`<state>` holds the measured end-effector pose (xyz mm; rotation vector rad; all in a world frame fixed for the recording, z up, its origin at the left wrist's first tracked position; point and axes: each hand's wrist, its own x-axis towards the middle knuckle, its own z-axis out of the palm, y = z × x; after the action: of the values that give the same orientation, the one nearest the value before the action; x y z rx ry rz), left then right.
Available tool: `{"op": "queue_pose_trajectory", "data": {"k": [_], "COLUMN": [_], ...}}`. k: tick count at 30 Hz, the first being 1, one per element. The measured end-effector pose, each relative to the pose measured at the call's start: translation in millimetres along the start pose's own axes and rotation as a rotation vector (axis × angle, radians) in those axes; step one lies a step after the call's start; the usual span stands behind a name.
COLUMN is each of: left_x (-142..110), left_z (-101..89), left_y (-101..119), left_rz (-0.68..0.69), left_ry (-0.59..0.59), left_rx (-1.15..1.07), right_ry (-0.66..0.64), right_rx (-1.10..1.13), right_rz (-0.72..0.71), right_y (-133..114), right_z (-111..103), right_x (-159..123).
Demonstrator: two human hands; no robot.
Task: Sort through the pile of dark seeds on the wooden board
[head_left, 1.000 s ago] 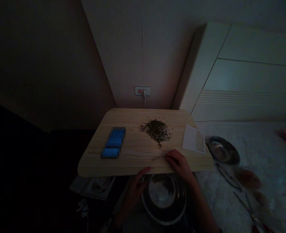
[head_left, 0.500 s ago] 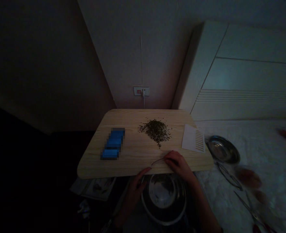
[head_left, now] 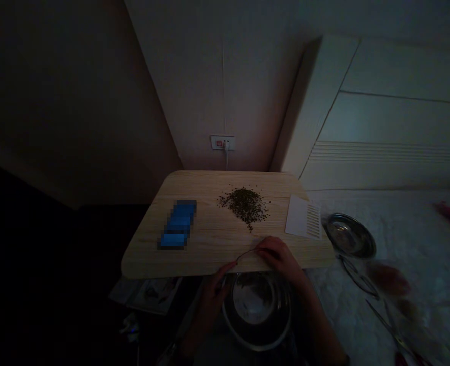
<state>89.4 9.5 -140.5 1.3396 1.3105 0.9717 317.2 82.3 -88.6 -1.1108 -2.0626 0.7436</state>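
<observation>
My right hand (head_left: 280, 258) rests over the front of the wooden tabletop (head_left: 205, 254), its fingers pinched on a thin, curved, wire-like strand (head_left: 247, 252). The strand's other end reaches the index fingertip of my left hand (head_left: 214, 292). That hand lies at the table's front edge with index finger and thumb apart; its other fingers are dark. Beyond my hands a loose pile of small dark grains (head_left: 245, 204) is spread on the wood. Below them a shiny metal bowl (head_left: 261, 338) sits at my lap.
A white comb-like plate (head_left: 297, 216) lies at the table's right edge, a blurred-out blue-lit object (head_left: 177, 224) at the left. On the white bed are a metal bowl (head_left: 351, 235), a dark looped object (head_left: 356, 278) and scissors (head_left: 390, 328). A wall socket (head_left: 222, 143) holds a plug.
My hands and the strand keep almost the same pose, with only a very slight shift. The grains look unchanged.
</observation>
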Motion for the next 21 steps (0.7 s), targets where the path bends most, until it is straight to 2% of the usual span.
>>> {"op": "queue_pose_trajectory", "data": {"k": [4,11,16,19,21], "left_x": [-2,-3,0,0,0], "left_z": [1.9,-2.5,-2.2,-1.5,-1.5], "left_y": [-2,8,-1,-5,-3], "left_rz": [-0.024,-0.037,0.000,0.026,0.027], "left_ry": [0.027,0.010,0.013,-0.003,0.003], "left_rx": [-0.003,-0.028,-0.016,-0.016,-0.009], "right_ry": [-0.024,-0.091,-0.122,-0.117,-0.067], "right_rx": [0.010,0.040,0.026,0.063,0.130], "right_rz": [-0.018,-0.032,-0.039,0.004,0.062], "right_y": [1,2,1,-1,0], "right_z": [-1,-4,-6,-8,-8], "right_x": [1,0,-2,-2,-2]}}
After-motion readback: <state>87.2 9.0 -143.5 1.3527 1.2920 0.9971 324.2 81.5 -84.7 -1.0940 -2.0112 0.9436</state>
